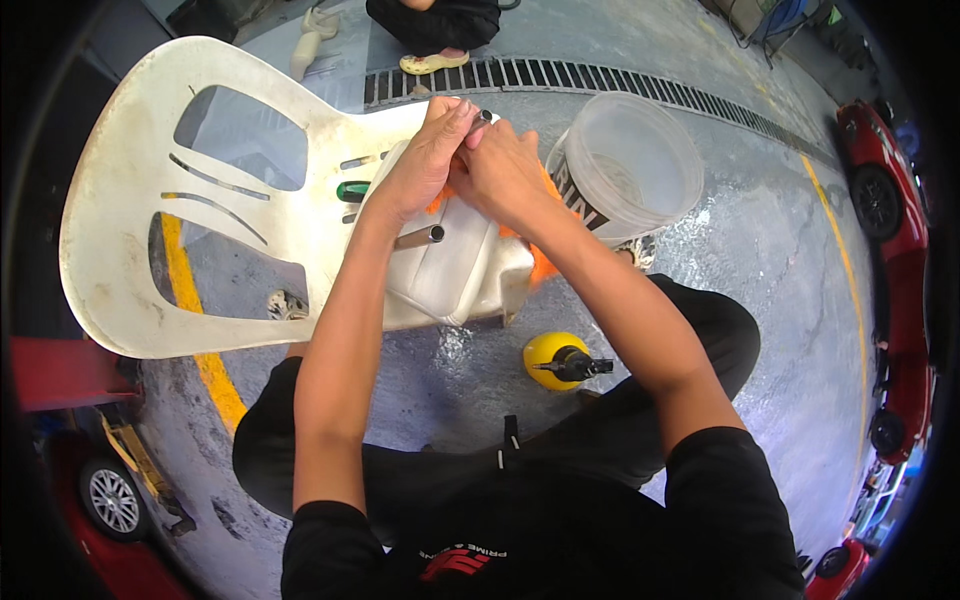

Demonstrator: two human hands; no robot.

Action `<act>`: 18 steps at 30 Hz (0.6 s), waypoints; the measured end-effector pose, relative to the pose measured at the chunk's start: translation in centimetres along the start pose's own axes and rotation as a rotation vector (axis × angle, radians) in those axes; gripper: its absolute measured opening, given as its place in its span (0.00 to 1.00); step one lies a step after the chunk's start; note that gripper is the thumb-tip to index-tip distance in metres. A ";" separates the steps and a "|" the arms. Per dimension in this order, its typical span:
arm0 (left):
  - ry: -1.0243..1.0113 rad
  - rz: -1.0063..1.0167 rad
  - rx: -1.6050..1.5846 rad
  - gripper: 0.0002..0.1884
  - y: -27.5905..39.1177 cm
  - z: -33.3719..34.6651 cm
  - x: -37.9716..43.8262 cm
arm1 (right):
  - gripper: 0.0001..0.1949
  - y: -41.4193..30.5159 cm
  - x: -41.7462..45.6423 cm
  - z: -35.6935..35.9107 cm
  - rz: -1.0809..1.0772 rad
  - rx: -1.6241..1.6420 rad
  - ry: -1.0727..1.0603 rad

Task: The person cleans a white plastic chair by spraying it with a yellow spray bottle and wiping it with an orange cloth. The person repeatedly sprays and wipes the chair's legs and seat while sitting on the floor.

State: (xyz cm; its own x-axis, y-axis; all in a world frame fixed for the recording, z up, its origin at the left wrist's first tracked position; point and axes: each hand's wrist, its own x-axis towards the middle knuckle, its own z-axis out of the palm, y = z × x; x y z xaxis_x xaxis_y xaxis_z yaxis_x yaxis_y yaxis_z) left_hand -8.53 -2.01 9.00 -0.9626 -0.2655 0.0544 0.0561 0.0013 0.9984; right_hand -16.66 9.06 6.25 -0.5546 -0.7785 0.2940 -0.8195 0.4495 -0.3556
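Observation:
A pale car headrest with two metal posts lies on the seat of a white plastic armchair. My left hand closes its thumb and fingers at the far metal post. Pressed close beside it, my right hand is curled around an orange cloth at the same post; part of the cloth hangs below my right wrist. The near metal post sticks out by my left forearm. A green-handled tool lies on the chair, partly hidden by the headrest.
A translucent plastic bucket stands beyond my right forearm. A yellow spray bottle is on the floor between my knees. Another person crouches beyond a metal floor drain grate. Red cars stand at both sides.

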 end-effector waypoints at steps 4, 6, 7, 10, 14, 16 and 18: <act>-0.020 0.173 0.127 0.30 -1.3 0.1 0.1 | 0.09 0.7 1.2 1.8 0.080 0.004 0.050; -0.002 0.099 0.041 0.32 -1.4 -1.0 0.2 | 0.13 0.3 1.1 1.3 0.020 -0.005 -0.172; -0.018 0.149 0.082 0.29 -1.6 -1.1 0.3 | 0.14 0.5 0.8 1.0 0.002 0.025 -0.195; -0.090 0.183 0.109 0.26 -2.1 -0.6 0.9 | 0.16 2.1 1.3 -0.6 0.065 0.040 -0.425; -0.109 0.144 0.107 0.30 -1.7 -2.4 0.0 | 0.17 1.9 3.6 1.0 0.090 -0.008 -0.401; -0.038 0.224 0.028 0.35 -0.1 -3.0 -3.3 | 0.15 2.2 4.0 1.6 0.126 0.033 -0.323; 0.045 0.308 0.100 0.37 0.9 -3.8 -7.0 | 0.13 2.5 4.2 1.6 0.205 0.157 -0.254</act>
State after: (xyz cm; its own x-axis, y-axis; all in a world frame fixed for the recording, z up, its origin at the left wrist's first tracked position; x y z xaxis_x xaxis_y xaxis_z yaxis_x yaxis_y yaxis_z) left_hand -0.78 -3.77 9.45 -0.8915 -0.2803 0.3559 0.3146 0.1822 0.9316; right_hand -20.81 6.23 5.14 -0.6348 -0.7724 -0.0204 -0.6520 0.5496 -0.5223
